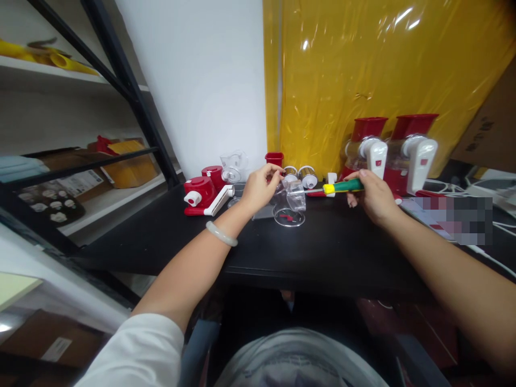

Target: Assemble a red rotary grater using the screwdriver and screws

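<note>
My right hand [375, 198] is wrapped round the green and yellow handle of a screwdriver [349, 186]. Its shaft points left, with the tip at the mouth of a clear plastic housing [296, 195] that stands on a round base. At the top left of that housing, my left hand [261, 186] has its fingers closed on it, partly covering it. Two metal grater drums [308, 177] lie just behind. A small red hopper [274, 158] stands behind my left fingertips. Beneath the screwdriver shaft is a red and white crank handle [317, 193].
Two assembled red and white rotary graters [371, 148] stand at the back right. Red grater bases [200, 192] and another clear housing [233, 165] sit left. A phone-like device [429, 217] and white cables lie right. Black-framed shelves [121, 86] rise at left beside the black table [322, 252].
</note>
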{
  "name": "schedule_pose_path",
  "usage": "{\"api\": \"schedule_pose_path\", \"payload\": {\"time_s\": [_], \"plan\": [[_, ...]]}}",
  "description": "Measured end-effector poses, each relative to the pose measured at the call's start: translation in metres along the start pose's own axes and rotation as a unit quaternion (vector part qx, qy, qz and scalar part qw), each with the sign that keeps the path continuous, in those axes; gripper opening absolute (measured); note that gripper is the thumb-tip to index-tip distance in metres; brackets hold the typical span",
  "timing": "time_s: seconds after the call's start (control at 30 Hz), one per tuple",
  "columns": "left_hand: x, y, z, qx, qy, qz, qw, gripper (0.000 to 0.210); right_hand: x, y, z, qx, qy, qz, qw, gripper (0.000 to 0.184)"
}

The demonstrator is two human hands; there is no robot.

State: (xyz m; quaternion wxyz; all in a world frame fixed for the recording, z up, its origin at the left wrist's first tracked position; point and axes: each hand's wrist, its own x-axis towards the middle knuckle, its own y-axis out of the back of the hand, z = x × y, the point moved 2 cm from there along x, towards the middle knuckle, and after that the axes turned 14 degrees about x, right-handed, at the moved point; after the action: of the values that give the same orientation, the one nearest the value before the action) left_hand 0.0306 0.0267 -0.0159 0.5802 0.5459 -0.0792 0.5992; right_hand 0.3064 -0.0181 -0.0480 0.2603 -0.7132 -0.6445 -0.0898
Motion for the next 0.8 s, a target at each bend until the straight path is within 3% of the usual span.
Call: {"api": "schedule_pose_path", "payload": {"time_s": [0.2, 0.33, 0.6, 0.8], "plan": [[0.0002, -0.0003, -0.001, -0.003, 0.006, 0.0, 1.0, 0.016, 0.0005, 0.0011, -0.0012, 0.06, -0.008, -0.004, 0.998, 0.015], [0.0001, 0.0, 0.0006, -0.004, 0.009, 0.0, 1.0, 0.016, -0.0005, -0.0005, -0.0032, 0.081, -0.009, -0.011, 0.997, 0.019], [0.0004, -0.0006, 0.0006, -0.009, 0.014, 0.011, 1.0, 0.004, 0.0006, 0.0018, -0.0002, 0.064, -0.007, -0.005, 0.998, 0.021], [-0.0007, 0.002, 0.0049, 0.022, -0.003, 0.015, 1.0, 0.014, -0.0015, 0.0013, -0.0019, 0.005, 0.008, 0.002, 1.0, 0.029]]}}
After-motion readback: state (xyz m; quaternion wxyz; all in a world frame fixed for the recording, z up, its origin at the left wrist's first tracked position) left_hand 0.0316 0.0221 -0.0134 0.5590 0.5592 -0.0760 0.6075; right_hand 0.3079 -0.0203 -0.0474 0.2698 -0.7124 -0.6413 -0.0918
